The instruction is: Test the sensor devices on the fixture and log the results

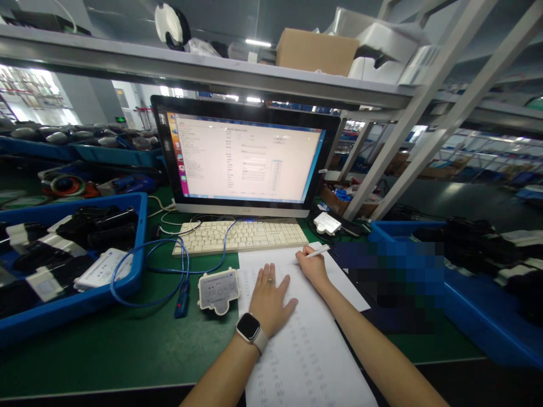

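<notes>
A pen (pixel 318 251) is gripped in the closed fingers of my right hand (pixel 313 267), which rests on a sheet of white paper (pixel 292 362). My left hand (pixel 272 302) lies flat on the same paper with its fingers spread, wearing a ring and a watch (pixel 249 328). Rows of writing show on the lower part of the paper. Just left of my left hand sits a white-edged module with a printed label (pixel 219 290). A blue USB dongle (pixel 181 299) with a red light and a blue cable lies beside that module.
A white keyboard (pixel 241 235) lies below a monitor (pixel 250 158) showing a form. Blue bins (pixel 142 243) of black and white parts flank the work area, another blue bin (pixel 462 308) at right. A shelf (pixel 237 70) with a cardboard box (pixel 316 52) runs overhead.
</notes>
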Demonstrator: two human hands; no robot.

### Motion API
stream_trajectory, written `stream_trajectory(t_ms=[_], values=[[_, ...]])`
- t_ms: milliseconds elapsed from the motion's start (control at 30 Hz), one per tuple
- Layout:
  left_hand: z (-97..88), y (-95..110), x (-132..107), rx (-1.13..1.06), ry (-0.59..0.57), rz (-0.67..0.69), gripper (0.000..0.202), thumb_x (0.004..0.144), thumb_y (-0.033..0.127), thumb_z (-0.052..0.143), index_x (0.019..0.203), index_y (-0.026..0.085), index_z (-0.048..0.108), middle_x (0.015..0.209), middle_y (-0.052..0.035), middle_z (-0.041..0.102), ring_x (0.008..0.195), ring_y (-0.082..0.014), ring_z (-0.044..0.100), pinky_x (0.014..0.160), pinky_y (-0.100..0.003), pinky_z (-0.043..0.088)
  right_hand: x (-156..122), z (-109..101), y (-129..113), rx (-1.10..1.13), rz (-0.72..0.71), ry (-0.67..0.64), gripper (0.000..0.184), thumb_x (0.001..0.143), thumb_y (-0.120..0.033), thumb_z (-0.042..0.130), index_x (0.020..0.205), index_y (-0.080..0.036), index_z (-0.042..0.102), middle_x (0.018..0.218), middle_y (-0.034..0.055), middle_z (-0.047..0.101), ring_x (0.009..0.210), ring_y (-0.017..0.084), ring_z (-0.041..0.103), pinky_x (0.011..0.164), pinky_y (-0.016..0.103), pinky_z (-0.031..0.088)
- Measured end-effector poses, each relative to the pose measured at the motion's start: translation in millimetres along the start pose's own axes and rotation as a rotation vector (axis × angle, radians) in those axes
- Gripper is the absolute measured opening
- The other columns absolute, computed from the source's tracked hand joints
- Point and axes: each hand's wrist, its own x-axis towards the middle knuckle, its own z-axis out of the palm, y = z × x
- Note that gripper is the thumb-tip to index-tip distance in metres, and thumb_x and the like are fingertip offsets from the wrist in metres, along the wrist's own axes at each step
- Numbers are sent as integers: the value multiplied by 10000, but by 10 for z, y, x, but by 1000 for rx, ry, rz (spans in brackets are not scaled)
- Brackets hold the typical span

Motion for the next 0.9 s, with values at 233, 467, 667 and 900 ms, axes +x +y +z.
stream_trajectory(t_ms=[233,467,667,900], values=[[-29,12,1,-27,-14,-3,528,850,494,486,1301,219,474,1470,-148,275,1357,-359,203,1091,-534,215,147,-170,77,295,155,112,328,596,-459,514,529,-246,273,351,-86,306,318,70,240,329,207,180],[-41,27,-45,-126,-23,-52,566,834,539,483,1314,241,461,1489,-135,223,1366,-349,147,1105,-518,194,117,-252,20,556,222,74,361,501,-406,672,541,-224,363,339,-101,300,296,32,207,301,154,148],[-63,15,-68,-288,-53,-75,606,831,546,484,1339,222,424,1506,-137,100,1375,-337,50,1123,-512,96,150,-231,63,645,279,52,334,473,-343,734,524,-197,439,314,-86,318,287,20,231,292,130,182],[-140,51,-13,-240,-117,-8,654,835,545,465,1342,135,406,1496,-182,91,1369,-365,24,1107,-561,69,164,-241,71,705,385,106,348,445,-294,770,555,-180,460,346,-93,339,298,10,253,287,112,213]])
